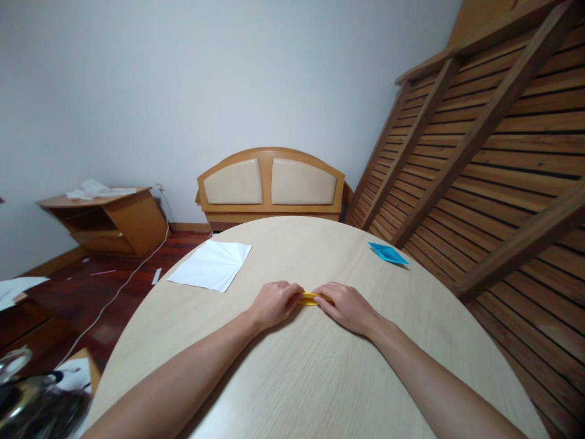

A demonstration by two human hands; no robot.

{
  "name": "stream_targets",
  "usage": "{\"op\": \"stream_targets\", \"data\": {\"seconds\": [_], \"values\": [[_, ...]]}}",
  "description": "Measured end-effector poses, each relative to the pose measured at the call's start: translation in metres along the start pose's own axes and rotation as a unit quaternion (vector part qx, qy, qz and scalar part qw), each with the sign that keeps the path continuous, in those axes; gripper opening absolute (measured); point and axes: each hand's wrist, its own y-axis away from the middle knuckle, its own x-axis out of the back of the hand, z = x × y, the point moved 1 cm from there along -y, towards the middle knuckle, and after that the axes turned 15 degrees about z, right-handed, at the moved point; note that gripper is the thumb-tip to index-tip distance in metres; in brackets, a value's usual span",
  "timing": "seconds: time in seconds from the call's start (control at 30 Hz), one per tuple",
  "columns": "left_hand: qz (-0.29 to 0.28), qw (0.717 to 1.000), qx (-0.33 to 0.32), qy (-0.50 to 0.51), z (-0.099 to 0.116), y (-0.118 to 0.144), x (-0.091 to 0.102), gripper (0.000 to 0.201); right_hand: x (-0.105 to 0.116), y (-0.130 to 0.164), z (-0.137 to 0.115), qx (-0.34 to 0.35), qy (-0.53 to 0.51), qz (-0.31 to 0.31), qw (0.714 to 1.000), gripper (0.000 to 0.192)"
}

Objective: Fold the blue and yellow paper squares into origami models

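A small piece of folded yellow paper [309, 299] is held between my two hands, low over the middle of the round table [292, 378]. My left hand [278, 303] grips its left end, fingers curled and thumb pressed in. On the other end, my right hand [343, 305] pinches it between thumb and fingers. Most of the paper is covered by the fingers, so its full shape is hidden. Farther off to the right lies a blue folded paper boat [387, 253], apart from both hands.
A creased white sheet [211, 264] lies on the table's left side. Behind the table stands a headboard [267, 204] with padded panels. Wooden slats [484, 158] lean along the right. At the left are a low cabinet [137, 222] and a white cable [130, 283] on the floor.
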Motion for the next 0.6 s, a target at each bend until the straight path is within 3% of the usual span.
{"op": "stream_targets", "data": {"seconds": [0.27, 0.5, 0.6], "values": [[0.027, 0.999, -0.004, 0.018, -0.0008, 0.0001, -0.0007, 0.014, 0.0005, 0.0006, -0.0054, -0.009, -0.026, 0.012, 1.0, 0.029], [0.049, 0.998, 0.001, 0.034, 0.0013, 0.0012, 0.0004, 0.016, 0.0, 0.0015, -0.0047, -0.004, -0.042, 0.023, 0.999, 0.048], [0.05, 0.998, 0.001, 0.041, 0.0041, 0.001, 0.0028, 0.017, 0.0004, 0.0013, -0.0035, -0.022, -0.055, 0.035, 0.998, 0.041]]}}
